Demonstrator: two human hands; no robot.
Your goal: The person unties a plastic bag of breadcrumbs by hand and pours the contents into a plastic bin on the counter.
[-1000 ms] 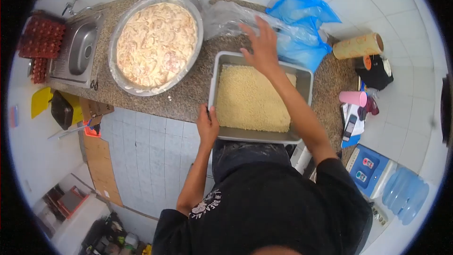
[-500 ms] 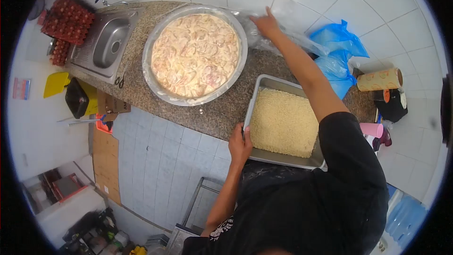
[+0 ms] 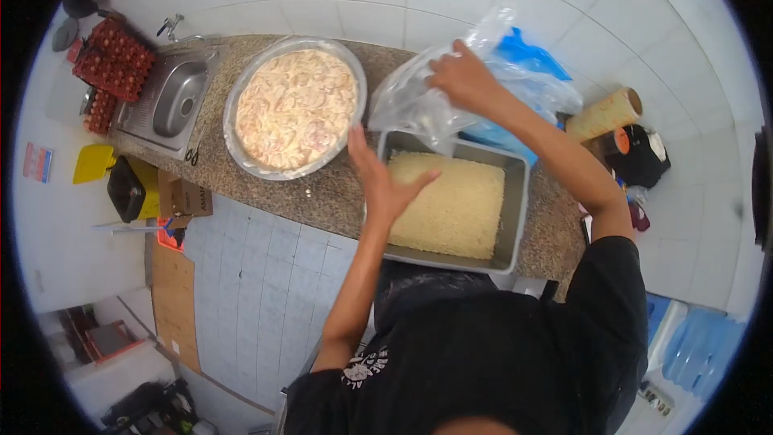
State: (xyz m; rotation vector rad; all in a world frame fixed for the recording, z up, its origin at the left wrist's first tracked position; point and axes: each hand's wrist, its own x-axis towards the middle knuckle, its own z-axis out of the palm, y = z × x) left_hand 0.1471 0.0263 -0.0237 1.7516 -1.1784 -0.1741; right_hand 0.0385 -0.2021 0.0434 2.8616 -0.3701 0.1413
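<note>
My right hand [image 3: 465,82] is closed on a clear plastic bag [image 3: 415,101], which hangs crumpled over the back edge of a grey metal tray [image 3: 515,201]. Pale yellow crumbs [image 3: 451,205] fill the tray in a level layer. With thumb and fingers spread, my left hand [image 3: 382,185] hovers above the tray's left side and holds nothing. To its left stands a large round metal bowl [image 3: 232,133] of raw meat pieces in a creamy coating [image 3: 298,109].
Blue plastic bags [image 3: 531,60] lie against the tiled wall, near a roll of film [image 3: 605,119]. A sink [image 3: 181,101] and stacked red egg trays [image 3: 113,60] are at the left. The granite counter [image 3: 266,185] ends at its front edge above the floor.
My left hand has let go of the tray rim and moved up with its fingers spread. My right hand has taken hold of the clear plastic bag and drawn it toward the tray.
</note>
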